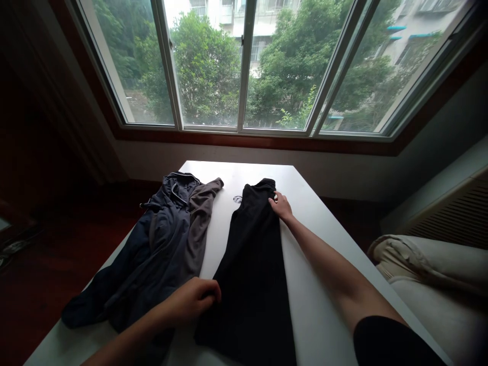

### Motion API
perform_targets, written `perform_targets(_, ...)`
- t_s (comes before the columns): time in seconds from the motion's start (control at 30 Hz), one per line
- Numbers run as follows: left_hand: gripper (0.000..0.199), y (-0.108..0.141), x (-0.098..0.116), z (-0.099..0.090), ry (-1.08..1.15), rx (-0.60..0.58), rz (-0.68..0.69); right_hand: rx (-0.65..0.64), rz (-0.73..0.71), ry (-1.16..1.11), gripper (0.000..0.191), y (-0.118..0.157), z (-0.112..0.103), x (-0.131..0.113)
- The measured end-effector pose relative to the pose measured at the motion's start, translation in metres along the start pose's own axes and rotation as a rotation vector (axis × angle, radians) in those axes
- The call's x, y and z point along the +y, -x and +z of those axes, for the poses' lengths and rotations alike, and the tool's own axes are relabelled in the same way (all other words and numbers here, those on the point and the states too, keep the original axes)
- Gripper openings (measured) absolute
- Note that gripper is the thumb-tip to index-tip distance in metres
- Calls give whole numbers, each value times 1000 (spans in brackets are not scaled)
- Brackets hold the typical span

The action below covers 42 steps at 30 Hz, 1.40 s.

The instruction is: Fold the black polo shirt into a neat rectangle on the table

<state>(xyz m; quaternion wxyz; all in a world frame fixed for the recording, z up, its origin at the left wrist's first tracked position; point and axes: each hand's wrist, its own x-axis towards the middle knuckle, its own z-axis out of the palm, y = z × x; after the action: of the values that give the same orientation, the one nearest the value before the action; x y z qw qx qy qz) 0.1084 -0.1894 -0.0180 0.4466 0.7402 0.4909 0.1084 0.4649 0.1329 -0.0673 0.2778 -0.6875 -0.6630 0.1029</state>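
A pair of black trousers [253, 264] lies lengthwise on the white table [305, 284], with the waistband at the far end. At the near left edge of the cloth is my left hand [198, 300], its fingers curled closed on the fabric; the fingertips are partly hidden. My right hand [281, 206] grips the far right edge just below the waistband, thumb and fingers close together. Left of the trousers lies a rumpled dark blue-grey garment [168, 229] with white piping and a drawstring. A grey-brown garment [202, 213] lies against its right side.
A small patterned oval item [237, 199] lies beside the waistband. Beyond the table's far edge is a wide window [244, 66] with a brown frame. Cream padded upholstery [430, 264] stands on the right, near a slatted cabinet [457, 213]. Reddish floor [57, 259] shows at left.
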Motion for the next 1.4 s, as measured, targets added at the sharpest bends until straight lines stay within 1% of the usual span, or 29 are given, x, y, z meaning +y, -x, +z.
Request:
perform_targets(0.07,24,4,3,-2,-30,-20,2,6,-38,28,50,33,-4,4)
perform_targets(0.13,23,7,7,-3,-72,-16,-1,-22,-86,64,51,75,-12,8)
perform_targets(0.23,21,9,12,-3,-157,-19,0,-109,-251,103,50,148,-31,11)
perform_targets(0.33,21,10,16,-2,-232,-25,4,-226,-402,86,49,224,-52,6)
perform_targets(0.47,26,15,18,1,-267,-31,-11,-315,-484,84,55,314,-72,-9)
perform_targets(0.57,28,18,19,6,-243,-34,-20,-299,-506,93,50,366,-81,-15)
perform_targets(0.67,20,20,19,14,-159,-26,-16,-260,-547,77,50,401,-85,-14)
perform_targets(0.73,15,19,19,19,-80,-5,7,-250,-606,71,51,414,-86,-12)
perform_targets(0.77,15,18,19,21,-47,6,17,-250,-633,78,45,417,-85,-10)
perform_targets(0.87,18,18,17,25,-8,10,26,-273,-683,134,9,416,-85,-4)
perform_targets(0.97,22,19,13,28,15,-21,31,-361,-708,162,15,406,-94,2)
perform_targets(1.03,22,22,14,31,44,-51,41,-448,-674,150,16,398,-109,6)
perform_targets(1.1,20,26,20,35,57,-95,41,-560,-607,124,14,393,-129,8)
perform_targets(1.2,13,35,38,39,24,-201,33,-766,-506,70,11,385,-160,9)
perform_targets(1.27,11,41,50,37,1,-346,47,-891,-455,37,11,377,-176,8)
perform_targets(1.33,15,43,59,31,-8,-509,89,-1002,-435,-14,11,364,-188,3)
perform_targets(1.37,17,41,61,26,-8,-550,116,-1044,-436,-46,10,356,-192,0)
perform_targets(1.4,17,36,62,21,-7,-547,145,-1062,-448,-79,10,347,-195,-4)
